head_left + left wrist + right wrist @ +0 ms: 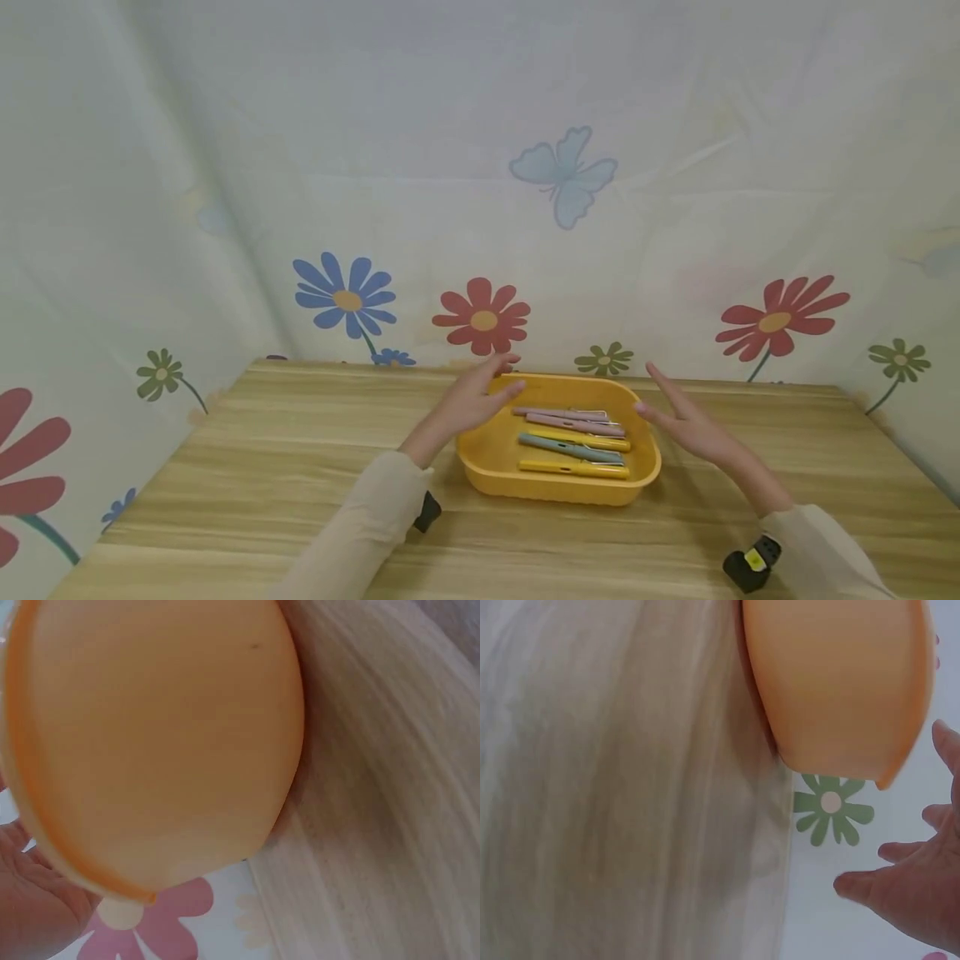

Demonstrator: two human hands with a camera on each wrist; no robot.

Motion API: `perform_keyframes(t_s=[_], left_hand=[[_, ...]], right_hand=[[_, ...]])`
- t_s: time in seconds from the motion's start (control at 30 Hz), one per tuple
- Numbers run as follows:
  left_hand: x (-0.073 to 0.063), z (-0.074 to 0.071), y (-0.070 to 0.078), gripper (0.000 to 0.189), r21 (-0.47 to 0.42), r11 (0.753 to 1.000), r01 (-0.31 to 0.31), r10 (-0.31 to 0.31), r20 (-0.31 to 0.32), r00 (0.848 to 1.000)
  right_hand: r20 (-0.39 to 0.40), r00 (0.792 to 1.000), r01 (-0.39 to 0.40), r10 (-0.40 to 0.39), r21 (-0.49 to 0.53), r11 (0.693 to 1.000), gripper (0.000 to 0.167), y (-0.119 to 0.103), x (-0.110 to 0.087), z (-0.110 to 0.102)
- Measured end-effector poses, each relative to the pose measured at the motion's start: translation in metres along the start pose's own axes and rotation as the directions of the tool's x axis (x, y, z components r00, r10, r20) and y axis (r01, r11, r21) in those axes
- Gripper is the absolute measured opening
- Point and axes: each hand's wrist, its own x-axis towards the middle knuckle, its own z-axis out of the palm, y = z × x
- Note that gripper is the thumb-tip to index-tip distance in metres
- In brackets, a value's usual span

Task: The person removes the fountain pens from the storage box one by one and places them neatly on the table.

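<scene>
A yellow plastic basket (558, 488) with rounded corners stands on the table, its outer wall filling much of both wrist views. Inside it lie several pens side by side: two pink pens (576, 424), two yellow pens (573, 469) and a blue-green pen (572, 448), with metal clips at their right ends. At the basket's left rim is my left hand (471, 402), thumb and fingers spread apart; whether it touches the rim I cannot tell. My right hand (693, 427) hovers off the right rim, fingers extended and holding nothing.
The wood-grain table (300, 467) reaches back to a pale curtain (405, 125) printed with flowers and a blue butterfly. A black wrist device (752, 564) sits at my right cuff and another black device (427, 512) at my left.
</scene>
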Motion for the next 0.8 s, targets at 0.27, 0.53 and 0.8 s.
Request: perform_keyframes(t_s=[0.27, 0.53, 0.8], left_hand=[[0.009, 0.012, 0.000, 0.036, -0.049, 0.999, -0.002, 0.007, 0.099, 0.995], [0.015, 0.023, 0.004, 0.032, -0.008, 1.000, -0.013, 0.015, 0.181, 0.983], [0.018, 0.032, 0.004, 0.030, 0.077, 0.997, 0.007, -0.027, 0.264, 0.964]], right_hand=[[0.049, 0.999, 0.009, -0.015, 0.115, 0.993, 0.065, 0.006, 0.007, 0.011], [0.065, 0.998, 0.001, -0.010, 0.139, 0.990, 0.055, 0.005, 0.011, 0.021], [0.077, 0.997, -0.017, 0.005, 0.155, 0.988, 0.053, 0.004, 0.010, 0.023]])
